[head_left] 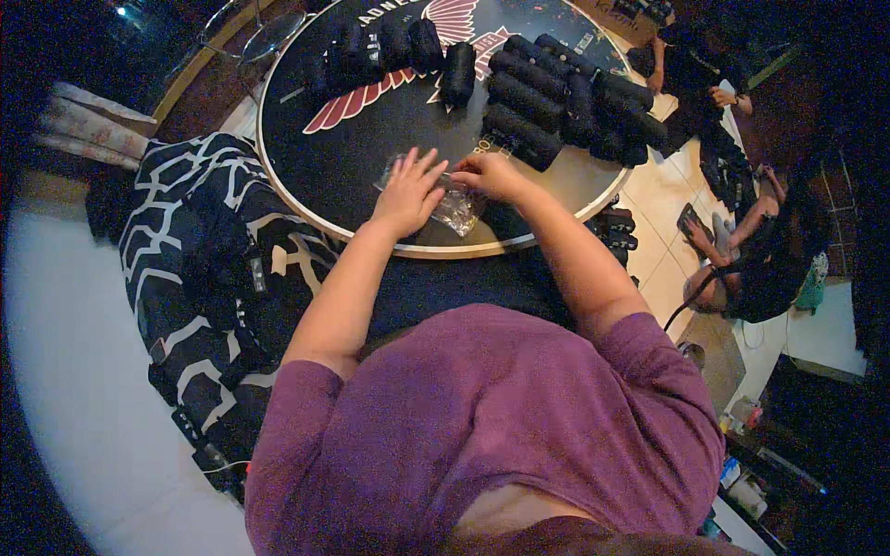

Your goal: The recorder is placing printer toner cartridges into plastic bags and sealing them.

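Observation:
A clear, shiny plastic packet (456, 211) lies near the front edge of the round black table (334, 195) with its red and white wing print. My left hand (410, 195) rests over the left part of the packet, fingers spread apart. My right hand (489, 178) pinches the upper right edge of the packet between thumb and fingers. Beyond my hands several black padded cylindrical pouches (524, 88) lie in rows and groups on the table, the nearest one above and right of my right hand.
Two other people (700, 69) (746, 278) are at the right, amid more black items (616, 236) on the tiled floor (663, 241). A black and white patterned cloth (195, 269) with dark items on it is at my left. A glass-like rack (250, 37) stands beyond the table.

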